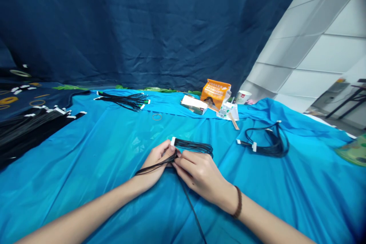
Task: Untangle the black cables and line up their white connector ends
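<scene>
Both hands meet over the middle of the blue cloth, closed on a black wire harness [194,146]. Its white connector [173,141] stands up beside the left thumb, and a looped stretch of wires reaches right behind my fingers. My left hand [158,160] grips the wires, with some strands hanging over its wrist side. With fingertips pinched, my right hand [200,173] works on the same wires close to the left thumb. One strand runs down toward the near edge. Exactly what the right fingertips pinch is hidden.
A coiled harness [271,148] lies at right, a wire bundle [122,101] at the back. More harnesses [37,122] are piled at far left. Behind stand a white box [194,104], an orange packet [215,94] and a paper cup [243,97]. A rubber band [156,116] lies on the blue cloth [100,152].
</scene>
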The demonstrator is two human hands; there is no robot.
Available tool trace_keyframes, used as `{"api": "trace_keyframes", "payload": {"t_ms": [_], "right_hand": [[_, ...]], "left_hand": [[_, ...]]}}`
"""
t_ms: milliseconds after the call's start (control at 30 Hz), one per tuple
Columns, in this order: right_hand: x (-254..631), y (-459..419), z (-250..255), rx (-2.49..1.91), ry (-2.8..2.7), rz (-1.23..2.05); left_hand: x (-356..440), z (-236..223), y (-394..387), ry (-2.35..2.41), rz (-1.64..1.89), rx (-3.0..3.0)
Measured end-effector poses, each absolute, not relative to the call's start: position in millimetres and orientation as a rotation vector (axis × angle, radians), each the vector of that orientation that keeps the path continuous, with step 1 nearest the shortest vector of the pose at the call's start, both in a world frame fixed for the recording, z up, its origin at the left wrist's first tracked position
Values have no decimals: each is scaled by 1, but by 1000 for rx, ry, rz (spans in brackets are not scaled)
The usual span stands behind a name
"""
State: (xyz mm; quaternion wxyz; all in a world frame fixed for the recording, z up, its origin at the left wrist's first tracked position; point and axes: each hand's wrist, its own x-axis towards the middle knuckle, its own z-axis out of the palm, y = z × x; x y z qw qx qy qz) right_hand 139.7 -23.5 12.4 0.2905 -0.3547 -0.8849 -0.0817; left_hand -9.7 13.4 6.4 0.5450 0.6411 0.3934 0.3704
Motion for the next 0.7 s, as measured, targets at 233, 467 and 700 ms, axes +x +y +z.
{"api": "trace_keyframes", "payload": {"t_ms": [233,467,700], "right_hand": [[139,-24,12,-947,-2355,-233],[140,-24,12,-950,-2365,-237],[139,-24,12,-952,-2364,-241]], "left_hand": [[-10,4,14,944,887,1504],[-10,4,15,937,890,1523],[-10,4,15,920,891,1524]]}}
